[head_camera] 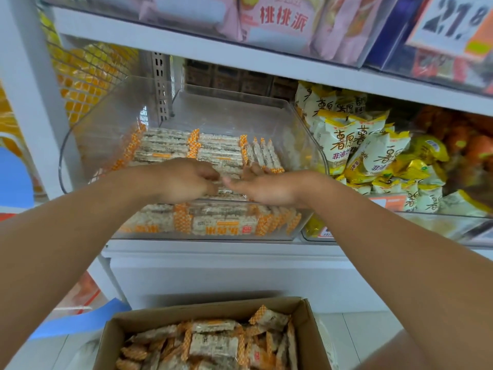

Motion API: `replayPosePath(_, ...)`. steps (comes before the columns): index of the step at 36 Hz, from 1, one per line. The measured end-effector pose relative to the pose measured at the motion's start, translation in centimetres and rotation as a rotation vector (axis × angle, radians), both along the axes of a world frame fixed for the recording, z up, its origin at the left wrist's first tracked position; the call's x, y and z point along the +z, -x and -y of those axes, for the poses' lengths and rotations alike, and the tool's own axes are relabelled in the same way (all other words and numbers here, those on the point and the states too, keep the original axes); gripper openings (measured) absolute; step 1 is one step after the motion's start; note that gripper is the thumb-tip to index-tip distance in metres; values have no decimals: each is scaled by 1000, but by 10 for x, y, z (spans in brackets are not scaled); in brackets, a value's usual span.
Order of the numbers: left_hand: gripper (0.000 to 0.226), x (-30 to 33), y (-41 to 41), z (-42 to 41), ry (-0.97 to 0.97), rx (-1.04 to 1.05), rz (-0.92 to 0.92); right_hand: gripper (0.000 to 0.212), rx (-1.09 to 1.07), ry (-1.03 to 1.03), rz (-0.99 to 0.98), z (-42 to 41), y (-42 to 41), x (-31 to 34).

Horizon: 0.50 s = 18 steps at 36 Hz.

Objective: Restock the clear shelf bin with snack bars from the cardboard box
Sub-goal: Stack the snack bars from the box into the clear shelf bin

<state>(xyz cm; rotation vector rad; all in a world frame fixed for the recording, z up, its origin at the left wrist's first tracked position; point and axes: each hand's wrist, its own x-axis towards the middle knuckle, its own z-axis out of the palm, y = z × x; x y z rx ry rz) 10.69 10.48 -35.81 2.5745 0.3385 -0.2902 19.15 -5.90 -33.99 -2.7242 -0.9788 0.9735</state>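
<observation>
Fingertips (213, 180) of our left hand (184, 180) curl on snack bars (213, 156) in the clear bin (88, 134); our right hand (264, 186) lies flat, fingers together. Bars run sideways just beyond both (cardboard box (117, 332) well below).

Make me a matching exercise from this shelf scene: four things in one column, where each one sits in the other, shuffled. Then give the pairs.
Things
1. clear shelf bin
2. cardboard box
3. yellow-and-white snack bags
4. pink packets

Places
A. on the shelf above the bin
B. on the floor below the shelves, open, with snack bars loose inside
C. on the middle shelf, both hands reaching into it
D. to the right of the bin, same shelf

Pairs: 1-C, 2-B, 3-D, 4-A

The left hand and right hand meet over the stacked bars.
</observation>
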Motion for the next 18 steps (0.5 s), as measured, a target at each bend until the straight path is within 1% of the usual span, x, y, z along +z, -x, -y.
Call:
replayPosePath(1,45,1,1,1,4,16,34,85,40,29,99,1,-2,1)
replayPosePath(2,43,2,3,1,-7,29,80,80,63,24,209,2,-3,2)
replayPosePath(4,39,4,4,2,-56,36,196,62,85,-22,347,6,-5,6)
replayPosePath(6,30,4,6,3,-71,2,245,57,120,-10,372,12,-5,8)
replayPosePath(8,23,3,5,2,-51,-38,222,56,133,2,370,16,-4,11)
replayPosePath(10,24,2,5,0,-64,-59,209,58,148,-4,365,18,-3,14)
replayPosePath(12,25,1,6,-1,-85,-65,238,56,153,-42,396,22,0,15)
replayPosePath(15,25,3,8,-1,-166,-83,375,52,179,-182,505,30,3,8)
replayPosePath(16,25,5,9,0,-191,-96,417,52,194,-211,507,31,6,6)
replayPosePath(17,30,6,11,2,-216,-112,432,54,194,-219,472,31,8,4)
replayPosePath(18,40,7,12,5,-233,-124,405,58,178,-210,410,30,9,3)
